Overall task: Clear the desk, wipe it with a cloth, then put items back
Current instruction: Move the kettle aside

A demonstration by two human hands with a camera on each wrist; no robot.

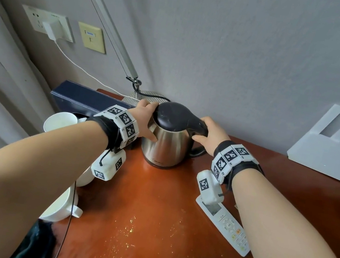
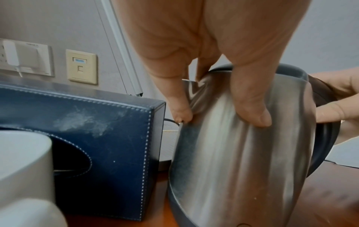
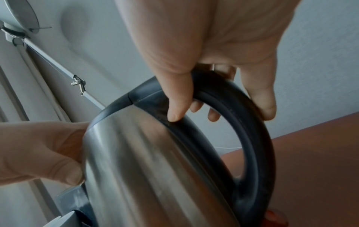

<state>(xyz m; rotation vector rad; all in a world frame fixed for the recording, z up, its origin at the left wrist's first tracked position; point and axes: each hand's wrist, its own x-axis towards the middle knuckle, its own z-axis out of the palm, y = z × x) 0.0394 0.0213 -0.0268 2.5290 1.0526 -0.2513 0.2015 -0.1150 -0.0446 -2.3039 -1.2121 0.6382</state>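
Observation:
A steel kettle [image 1: 165, 143] with a black lid and black handle stands at the back of the reddish wooden desk [image 1: 152, 204]. My left hand [image 1: 146, 120] holds its left side, thumb on the front of the steel body [image 2: 242, 153] and fingers round the spout side. My right hand [image 1: 207, 132] grips the black handle [image 3: 254, 138], thumb on its inner edge and fingers curled over the top. A dark cloth [image 1: 35, 241] lies at the desk's lower left edge. Gold specks [image 1: 132, 232] are scattered over the front of the desk.
A white remote [image 1: 229, 227] lies right of centre under my right wrist. White cups [image 1: 61, 121] stand at the left beside a blue stitched tissue box [image 2: 97, 130]. A lamp base [image 1: 147, 98] and cables sit behind the kettle. A white router [image 1: 327, 158] leans at the back right.

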